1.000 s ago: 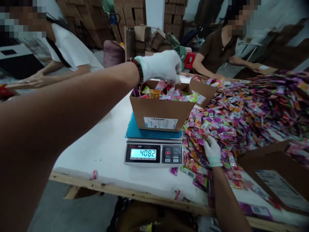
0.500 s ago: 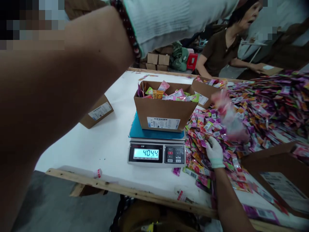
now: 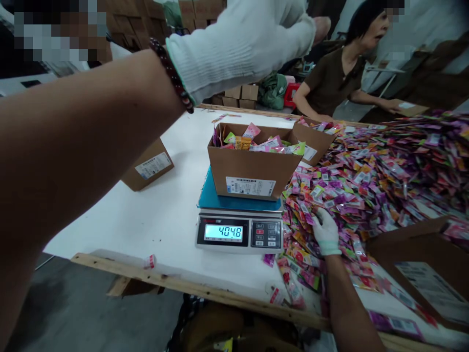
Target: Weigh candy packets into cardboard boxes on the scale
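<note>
An open cardboard box (image 3: 252,166) full of small colourful packets (image 3: 269,144) stands on the blue plate of a digital scale (image 3: 240,232), whose display reads 404.8. My left hand (image 3: 264,39), in a white knit glove with a bare thumb tip, is raised above and behind the box. Its thumb sticks out to the right; the other fingers are partly cut off by the upper edge, and no held item shows. My right hand (image 3: 326,230), gloved too, is low in the packet pile (image 3: 351,195) right of the scale, its fingers bent together at a packet.
Another labelled box (image 3: 148,166) is at the left, one (image 3: 313,139) behind the scale, and one (image 3: 425,269) at the right front. A wooden strip (image 3: 183,288) edges the table. Across the table, a person (image 3: 340,73) handles flat cardboard.
My left hand has drawn back to the left. A blurred pink packet seen over the pile is gone; a packet now lies near the front edge. The display went from 404.4 to 404.8.
</note>
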The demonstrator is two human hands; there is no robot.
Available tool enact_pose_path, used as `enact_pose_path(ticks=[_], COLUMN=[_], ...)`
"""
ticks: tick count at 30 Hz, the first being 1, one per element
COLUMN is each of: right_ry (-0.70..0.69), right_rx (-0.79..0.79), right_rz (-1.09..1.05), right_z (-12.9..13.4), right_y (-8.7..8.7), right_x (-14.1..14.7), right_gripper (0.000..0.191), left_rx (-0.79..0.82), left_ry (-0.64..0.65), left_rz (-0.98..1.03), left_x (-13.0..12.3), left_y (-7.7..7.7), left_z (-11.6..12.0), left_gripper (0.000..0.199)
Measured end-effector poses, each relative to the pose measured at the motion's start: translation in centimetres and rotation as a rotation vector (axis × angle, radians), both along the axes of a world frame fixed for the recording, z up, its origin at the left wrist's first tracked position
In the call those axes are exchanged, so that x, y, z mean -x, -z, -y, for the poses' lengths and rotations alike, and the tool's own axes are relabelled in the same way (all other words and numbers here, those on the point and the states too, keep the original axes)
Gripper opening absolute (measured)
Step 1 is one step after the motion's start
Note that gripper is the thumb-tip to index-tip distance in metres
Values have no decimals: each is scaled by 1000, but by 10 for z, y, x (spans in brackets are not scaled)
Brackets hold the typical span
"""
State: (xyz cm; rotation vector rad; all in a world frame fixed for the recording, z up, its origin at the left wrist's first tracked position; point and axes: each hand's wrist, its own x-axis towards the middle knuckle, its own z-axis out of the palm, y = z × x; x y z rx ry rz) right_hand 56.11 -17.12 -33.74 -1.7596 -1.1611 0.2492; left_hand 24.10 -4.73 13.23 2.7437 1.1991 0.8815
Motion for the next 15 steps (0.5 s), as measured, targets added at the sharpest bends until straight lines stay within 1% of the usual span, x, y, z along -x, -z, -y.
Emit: enact_pose_path(ticks=[1,2,5,8,11,13,15], right_ry=[1,3,9,0,-2,58,135], right_rx=[-1,-1,1,7,-1,-24,-55], right_rz=[-7,-15,-45,-83,-169,-244,-288], right_z=[0,-1,-2,0,11,25,44], right_y=[0,1,0,-5,-20,-36,-55], right_x=[0,0,2,4,0,-6,-15], right_gripper=[44,44,47,51,60,67,71], left_rx=[-10,-12,-27,54,148,165,142], left_ry=[-22,-17,24,105,196,196,200], left_rz=[9,16,27,-49,-191,-232,-240], left_x=[0,-1,-1,2,9,13,16], left_y=[1,2,7,16,30,40,49], left_z=[2,4,2,-2,-9,-17,-29], left_gripper=[47,46,52,53,49,45,35])
